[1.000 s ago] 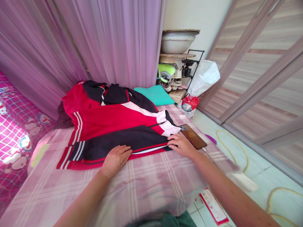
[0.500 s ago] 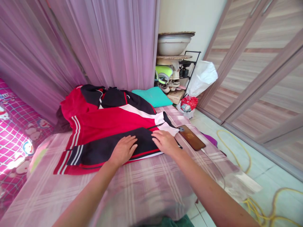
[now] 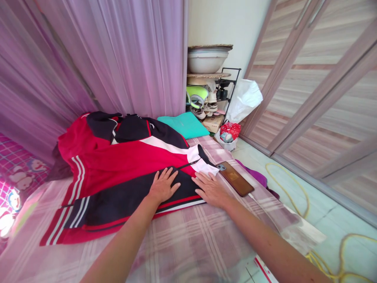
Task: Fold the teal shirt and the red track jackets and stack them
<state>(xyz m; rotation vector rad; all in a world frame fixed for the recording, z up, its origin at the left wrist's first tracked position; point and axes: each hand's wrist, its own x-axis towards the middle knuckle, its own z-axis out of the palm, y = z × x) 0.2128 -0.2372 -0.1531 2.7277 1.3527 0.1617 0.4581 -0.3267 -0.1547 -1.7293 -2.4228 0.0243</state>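
Note:
A red, black and white zip-up track jacket [image 3: 118,167] lies spread on the bed, its collar toward the right and its striped hem toward the left. One dark sleeve is laid along the near side of the body. My left hand [image 3: 164,186] rests flat on this dark part with fingers spread. Just below the white collar, my right hand [image 3: 210,189] lies flat on the jacket's shoulder area, fingers stretched out. Close beyond the right hand is a phone [image 3: 235,179] in a brown case with a white cable plugged in.
Another red and black garment [image 3: 97,125] is bunched behind the jacket by the purple curtain [image 3: 132,59]. A folded teal item [image 3: 185,125] sits at the bed's far corner. Beyond stand a shoe rack [image 3: 231,92] and wardrobe [image 3: 309,78]. Yellow cord [image 3: 306,196] loops across the floor.
Both hands have shifted right along the jacket toward the collar, the left hand more so. My view has moved slightly, showing the jacket nearer and further left.

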